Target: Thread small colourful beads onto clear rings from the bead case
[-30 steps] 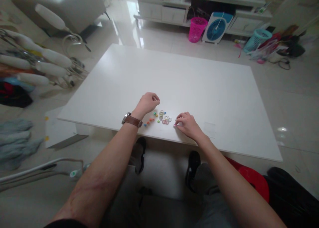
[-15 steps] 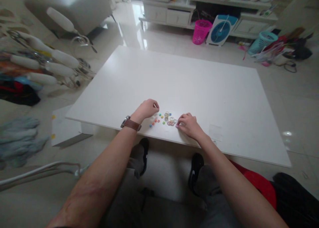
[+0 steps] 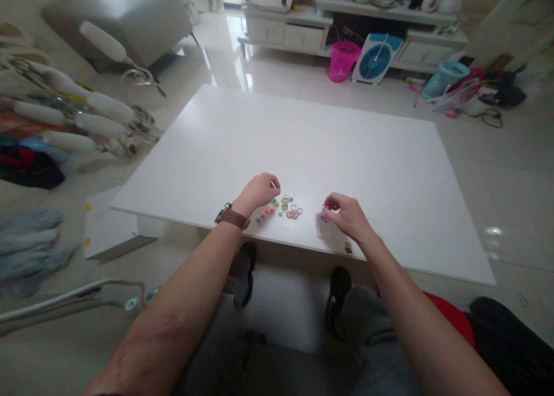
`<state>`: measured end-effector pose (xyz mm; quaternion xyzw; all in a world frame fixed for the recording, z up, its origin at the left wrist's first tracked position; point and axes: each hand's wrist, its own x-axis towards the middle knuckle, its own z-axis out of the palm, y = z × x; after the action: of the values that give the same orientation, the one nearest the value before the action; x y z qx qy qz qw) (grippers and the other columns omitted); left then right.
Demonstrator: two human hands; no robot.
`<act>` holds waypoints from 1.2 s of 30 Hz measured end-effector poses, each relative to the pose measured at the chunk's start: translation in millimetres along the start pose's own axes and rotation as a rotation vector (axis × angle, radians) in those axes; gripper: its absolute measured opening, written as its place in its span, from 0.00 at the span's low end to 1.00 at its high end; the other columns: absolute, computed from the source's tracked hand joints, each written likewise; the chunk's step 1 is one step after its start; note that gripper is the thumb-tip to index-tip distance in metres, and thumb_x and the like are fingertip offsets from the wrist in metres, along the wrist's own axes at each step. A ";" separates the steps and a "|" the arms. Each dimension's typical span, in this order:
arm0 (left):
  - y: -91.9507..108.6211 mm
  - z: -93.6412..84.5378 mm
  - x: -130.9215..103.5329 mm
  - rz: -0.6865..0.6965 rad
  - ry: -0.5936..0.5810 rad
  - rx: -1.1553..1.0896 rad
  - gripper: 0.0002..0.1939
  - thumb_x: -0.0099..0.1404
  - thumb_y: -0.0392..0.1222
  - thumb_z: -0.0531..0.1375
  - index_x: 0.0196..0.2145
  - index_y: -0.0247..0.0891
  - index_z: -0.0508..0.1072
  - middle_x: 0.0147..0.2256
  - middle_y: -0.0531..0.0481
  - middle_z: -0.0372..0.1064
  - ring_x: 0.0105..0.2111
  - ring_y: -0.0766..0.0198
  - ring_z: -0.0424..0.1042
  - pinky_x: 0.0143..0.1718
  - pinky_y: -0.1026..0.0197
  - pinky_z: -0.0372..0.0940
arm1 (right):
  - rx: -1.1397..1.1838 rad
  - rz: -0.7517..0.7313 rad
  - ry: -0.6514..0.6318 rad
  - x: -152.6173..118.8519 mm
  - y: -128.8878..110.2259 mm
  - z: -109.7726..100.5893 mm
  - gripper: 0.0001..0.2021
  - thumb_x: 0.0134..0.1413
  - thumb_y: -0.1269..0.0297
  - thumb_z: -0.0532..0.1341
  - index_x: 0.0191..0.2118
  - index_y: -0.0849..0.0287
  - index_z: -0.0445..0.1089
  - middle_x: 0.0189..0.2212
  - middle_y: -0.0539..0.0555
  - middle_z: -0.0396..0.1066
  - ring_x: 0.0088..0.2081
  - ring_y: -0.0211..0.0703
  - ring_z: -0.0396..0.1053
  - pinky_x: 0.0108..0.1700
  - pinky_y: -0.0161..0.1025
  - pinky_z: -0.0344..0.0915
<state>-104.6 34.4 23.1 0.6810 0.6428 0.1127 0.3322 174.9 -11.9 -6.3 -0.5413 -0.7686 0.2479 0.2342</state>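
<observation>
My left hand (image 3: 260, 190) is closed just above the white table (image 3: 303, 130), left of the small pieces; what its fingers pinch, if anything, is too small to make out. My right hand (image 3: 345, 212) pinches a small pink piece (image 3: 324, 209). Beneath those fingertips a clear square box (image 3: 328, 231) lies near the table's front edge. Between my hands sit several thin rings (image 3: 294, 211), a blue piece (image 3: 291, 200) and a green piece (image 3: 280, 214). Orange pieces (image 3: 266, 212) lie below my left hand. A small yellow and dark figure (image 3: 348, 247) is at the front edge.
Beyond the table stand a pink basket (image 3: 343, 61), a blue and white fan (image 3: 375, 59) and a light blue basket (image 3: 445, 78). An open white box (image 3: 115, 225) rests on the floor at the left. My feet are under the front edge.
My right hand has moved right, away from the rings, with the pink piece. The clear box now shows under its fingers, and the small figure has come into sight. My left hand has barely moved.
</observation>
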 end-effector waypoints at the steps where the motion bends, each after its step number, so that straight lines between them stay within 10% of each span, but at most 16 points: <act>1: -1.9 0.4 -1.6 0.004 0.002 0.014 0.07 0.58 0.36 0.61 0.34 0.38 0.79 0.37 0.45 0.78 0.33 0.62 0.73 0.35 0.61 0.63 | -0.004 -0.011 0.001 -2.2 0.9 -0.1 0.04 0.54 0.70 0.62 0.35 0.58 0.74 0.31 0.53 0.75 0.33 0.43 0.72 0.38 0.40 0.67; 11: -20.7 5.9 1.0 0.022 -0.065 0.096 0.12 0.52 0.29 0.61 0.34 0.39 0.78 0.36 0.47 0.78 0.33 0.62 0.74 0.35 0.63 0.64 | -0.049 -0.039 -0.038 -8.5 5.9 0.8 0.03 0.54 0.72 0.63 0.33 0.58 0.74 0.31 0.53 0.73 0.33 0.43 0.70 0.38 0.40 0.65; 22: 7.4 27.0 21.0 0.088 -0.122 0.021 0.13 0.56 0.29 0.63 0.40 0.37 0.78 0.40 0.45 0.76 0.36 0.62 0.74 0.37 0.63 0.65 | 0.032 -0.005 -0.019 5.2 8.6 7.1 0.07 0.48 0.76 0.61 0.30 0.57 0.71 0.30 0.52 0.73 0.33 0.43 0.70 0.39 0.40 0.66; 36: -4.7 11.8 0.1 0.072 -0.118 0.117 0.14 0.58 0.30 0.61 0.42 0.36 0.78 0.42 0.44 0.78 0.40 0.60 0.76 0.41 0.61 0.67 | -0.058 0.059 -0.108 -4.1 10.1 -3.3 0.04 0.51 0.70 0.68 0.28 0.59 0.74 0.27 0.50 0.72 0.30 0.39 0.67 0.35 0.36 0.61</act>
<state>-101.5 30.7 11.4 0.7273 0.6027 0.0462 0.3250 185.5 -12.4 -10.5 -0.5561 -0.7706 0.2613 0.1693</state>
